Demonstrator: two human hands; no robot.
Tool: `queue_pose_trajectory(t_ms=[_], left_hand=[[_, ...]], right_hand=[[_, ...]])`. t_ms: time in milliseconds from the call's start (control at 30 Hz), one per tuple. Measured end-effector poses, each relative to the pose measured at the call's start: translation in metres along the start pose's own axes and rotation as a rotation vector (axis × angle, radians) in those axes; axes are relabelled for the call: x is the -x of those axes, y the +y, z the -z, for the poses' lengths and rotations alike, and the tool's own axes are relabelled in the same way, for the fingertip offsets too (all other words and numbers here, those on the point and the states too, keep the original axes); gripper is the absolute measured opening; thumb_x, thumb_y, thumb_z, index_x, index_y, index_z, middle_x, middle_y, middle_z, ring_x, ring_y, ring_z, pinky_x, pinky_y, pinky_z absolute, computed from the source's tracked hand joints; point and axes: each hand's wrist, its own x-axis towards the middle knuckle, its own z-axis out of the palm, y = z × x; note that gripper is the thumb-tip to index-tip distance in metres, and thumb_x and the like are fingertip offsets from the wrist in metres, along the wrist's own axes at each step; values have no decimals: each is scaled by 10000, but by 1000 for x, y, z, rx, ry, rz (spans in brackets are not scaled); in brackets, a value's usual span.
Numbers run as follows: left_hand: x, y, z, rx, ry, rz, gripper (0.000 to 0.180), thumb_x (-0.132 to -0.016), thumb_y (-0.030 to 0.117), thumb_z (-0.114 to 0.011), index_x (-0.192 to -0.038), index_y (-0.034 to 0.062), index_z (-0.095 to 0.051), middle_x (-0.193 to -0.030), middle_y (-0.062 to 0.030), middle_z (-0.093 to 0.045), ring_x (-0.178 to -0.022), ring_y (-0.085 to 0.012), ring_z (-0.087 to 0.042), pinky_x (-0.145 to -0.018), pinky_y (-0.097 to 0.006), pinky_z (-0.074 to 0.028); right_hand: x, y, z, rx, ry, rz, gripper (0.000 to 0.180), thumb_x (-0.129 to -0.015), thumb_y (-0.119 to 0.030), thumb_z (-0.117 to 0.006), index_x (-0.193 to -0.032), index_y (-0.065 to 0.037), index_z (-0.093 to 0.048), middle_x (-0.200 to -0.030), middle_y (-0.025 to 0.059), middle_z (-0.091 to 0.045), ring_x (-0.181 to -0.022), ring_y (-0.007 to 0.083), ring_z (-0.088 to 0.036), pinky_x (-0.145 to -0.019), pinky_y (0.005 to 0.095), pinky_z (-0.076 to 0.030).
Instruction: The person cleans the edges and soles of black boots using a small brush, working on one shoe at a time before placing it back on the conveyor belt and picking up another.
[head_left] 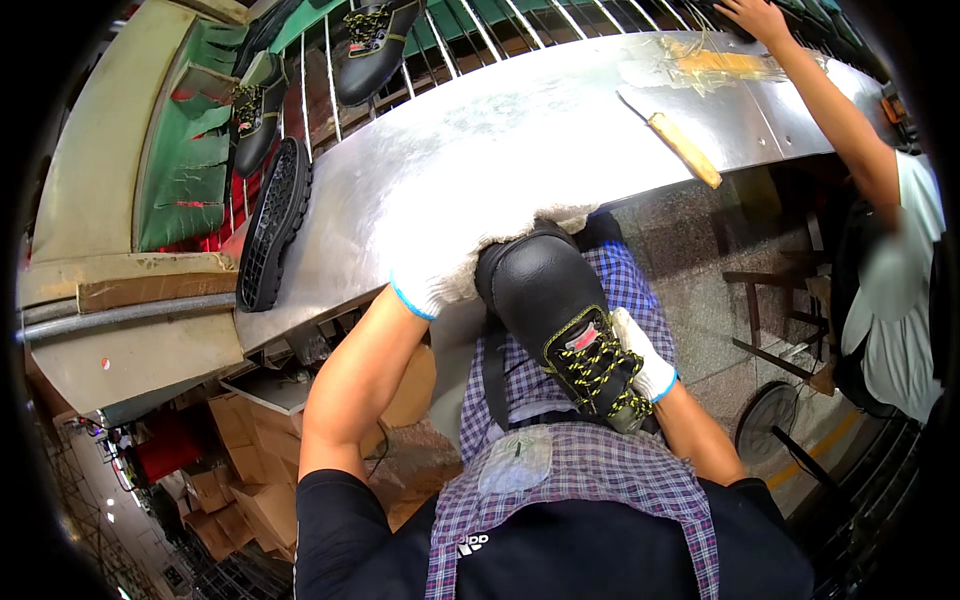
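Observation:
A black work shoe [535,280] with yellow-and-black laces lies tilted over my lap, toe pointing away from me. My left hand [450,285], in a white knit glove with a blue cuff, wraps round the toe end; some fingers are hidden behind the shoe. On the ankle side, my right hand [645,358], gloved the same way, grips the shoe near the laces, its fingertips partly out of sight. A loose black treaded sole [275,225] leans at the left end of the metal bench [440,170].
A thin-bladed tool with a wooden handle [685,148] lies on the bench. Beyond it, a wire rack [490,35] carries black shoes [378,55]. At right another person's arm [840,110] reaches over the bench. Cardboard boxes [250,440] stand below left; a fan [768,422] stands right.

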Motion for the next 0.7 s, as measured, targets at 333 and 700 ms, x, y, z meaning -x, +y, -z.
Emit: queue_pose_trajectory(t_ms=[333,700], left_hand=[[-14,49,-40,-777,30,-119,635,-1077,280,-624,-1575,-88,-482,-1522,-276,-626,-1347,-377,-657,-1192,-490,-502],[62,62,-49,-743,291,-202,806,-847,253,-928,-1558,72,-592,-1446,-109,-691,-1328,-231,-643,-1165,-404,-501]], right_hand=[[12,-36,-10,-218,-193,98,682,-1133,-555,-509,-1444,39,-635,-1348,185,-741,-1177,326,-754,-1029,480,-638],[46,-171,-91,1421,-259,6,513,-1135,-251,-474,-1580,-2,-526,-1494,195,-646,-1284,271,-674,-1126,443,-538]])
